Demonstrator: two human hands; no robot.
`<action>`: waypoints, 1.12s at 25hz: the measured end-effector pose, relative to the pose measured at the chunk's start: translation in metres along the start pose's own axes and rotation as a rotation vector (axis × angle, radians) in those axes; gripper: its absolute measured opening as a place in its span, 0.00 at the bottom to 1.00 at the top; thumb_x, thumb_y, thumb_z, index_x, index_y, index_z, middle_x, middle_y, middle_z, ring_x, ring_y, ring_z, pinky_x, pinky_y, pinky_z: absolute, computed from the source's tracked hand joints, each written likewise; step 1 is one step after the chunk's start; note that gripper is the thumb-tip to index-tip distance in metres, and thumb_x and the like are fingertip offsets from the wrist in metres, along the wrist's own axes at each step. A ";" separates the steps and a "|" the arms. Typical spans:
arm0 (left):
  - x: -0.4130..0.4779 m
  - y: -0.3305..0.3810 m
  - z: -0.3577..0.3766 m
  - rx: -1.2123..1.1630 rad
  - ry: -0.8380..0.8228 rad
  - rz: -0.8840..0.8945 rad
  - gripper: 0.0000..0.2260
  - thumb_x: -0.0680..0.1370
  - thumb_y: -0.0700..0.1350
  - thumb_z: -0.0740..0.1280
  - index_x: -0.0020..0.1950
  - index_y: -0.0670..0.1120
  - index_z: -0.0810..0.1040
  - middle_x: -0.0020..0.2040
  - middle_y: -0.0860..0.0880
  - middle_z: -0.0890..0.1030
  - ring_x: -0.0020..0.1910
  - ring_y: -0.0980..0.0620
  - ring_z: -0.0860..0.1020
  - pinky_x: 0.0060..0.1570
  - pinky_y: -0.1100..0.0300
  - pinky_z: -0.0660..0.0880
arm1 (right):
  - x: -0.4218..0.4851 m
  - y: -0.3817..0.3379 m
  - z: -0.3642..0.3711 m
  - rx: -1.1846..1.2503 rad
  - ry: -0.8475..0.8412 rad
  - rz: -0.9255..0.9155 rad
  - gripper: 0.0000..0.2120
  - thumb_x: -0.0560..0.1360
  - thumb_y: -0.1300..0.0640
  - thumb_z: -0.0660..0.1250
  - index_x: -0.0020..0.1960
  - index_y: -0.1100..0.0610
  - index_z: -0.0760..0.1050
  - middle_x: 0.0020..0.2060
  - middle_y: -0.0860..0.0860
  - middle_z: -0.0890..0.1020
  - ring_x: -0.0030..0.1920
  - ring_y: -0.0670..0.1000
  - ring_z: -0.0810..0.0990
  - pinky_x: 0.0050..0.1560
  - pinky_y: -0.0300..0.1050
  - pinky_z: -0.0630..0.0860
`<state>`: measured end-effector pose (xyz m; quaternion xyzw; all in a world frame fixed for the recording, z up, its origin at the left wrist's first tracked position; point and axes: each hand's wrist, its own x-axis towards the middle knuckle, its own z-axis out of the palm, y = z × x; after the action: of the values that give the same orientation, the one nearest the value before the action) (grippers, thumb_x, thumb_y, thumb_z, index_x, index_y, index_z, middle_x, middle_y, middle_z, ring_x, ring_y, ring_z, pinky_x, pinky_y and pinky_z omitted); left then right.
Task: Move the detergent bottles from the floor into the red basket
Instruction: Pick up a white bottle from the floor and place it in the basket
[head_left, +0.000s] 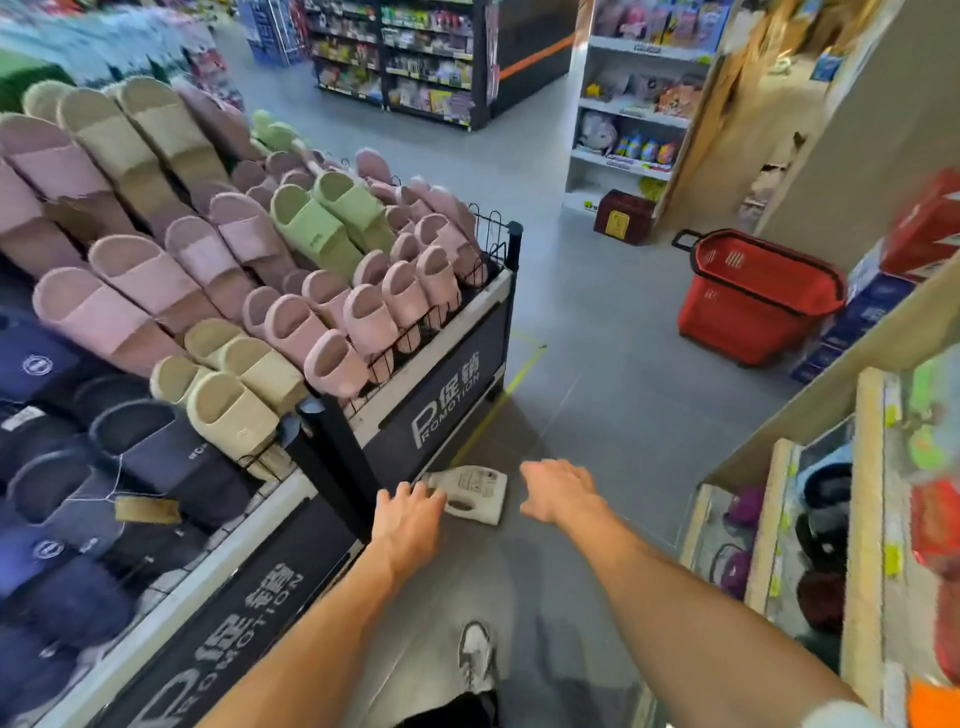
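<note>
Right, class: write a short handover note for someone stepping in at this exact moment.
Left hand: open, reaching down at the white detergent bottle, no grip yet.
Right hand: open, empty, hovering just right of it.
The bottle lies on its side on the floor by the slipper display.
The red basket stands further up the aisle; no bottle shows inside.
Left: lift this bottle, carry it over.

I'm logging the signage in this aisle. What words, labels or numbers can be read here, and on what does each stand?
"PROMOTION" with "促销": dark front panel of the slipper bin.
Same sign, partly cut off: nearer panel.
Label on the detergent bottle: too small to read.
Slipper logos, shelf price tags, brown box sticker: blurred, unreadable.
</note>
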<state>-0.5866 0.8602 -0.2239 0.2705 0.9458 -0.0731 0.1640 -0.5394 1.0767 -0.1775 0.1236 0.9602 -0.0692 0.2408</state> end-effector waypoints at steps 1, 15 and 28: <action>0.018 -0.003 0.000 -0.016 -0.011 -0.017 0.18 0.79 0.57 0.67 0.66 0.53 0.72 0.64 0.47 0.75 0.64 0.42 0.72 0.58 0.45 0.67 | 0.014 0.000 -0.006 -0.023 -0.001 -0.009 0.18 0.77 0.52 0.68 0.65 0.53 0.74 0.64 0.56 0.79 0.67 0.60 0.75 0.63 0.53 0.72; 0.225 -0.009 0.009 -0.220 -0.221 -0.229 0.23 0.79 0.60 0.64 0.72 0.53 0.69 0.70 0.48 0.73 0.70 0.43 0.69 0.64 0.45 0.67 | 0.271 0.075 -0.055 -0.217 -0.097 -0.261 0.20 0.78 0.46 0.67 0.67 0.52 0.71 0.65 0.53 0.75 0.69 0.57 0.69 0.65 0.55 0.69; 0.422 -0.004 0.300 -0.343 -0.357 -0.406 0.23 0.63 0.63 0.76 0.53 0.59 0.76 0.45 0.52 0.79 0.45 0.47 0.81 0.39 0.52 0.73 | 0.565 0.092 0.237 -0.014 -0.438 -0.238 0.25 0.76 0.48 0.68 0.72 0.53 0.70 0.68 0.56 0.74 0.68 0.60 0.71 0.66 0.55 0.70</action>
<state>-0.8457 0.9944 -0.6517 0.0273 0.9352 0.0100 0.3529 -0.8910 1.2348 -0.6628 -0.0100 0.8934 -0.1155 0.4341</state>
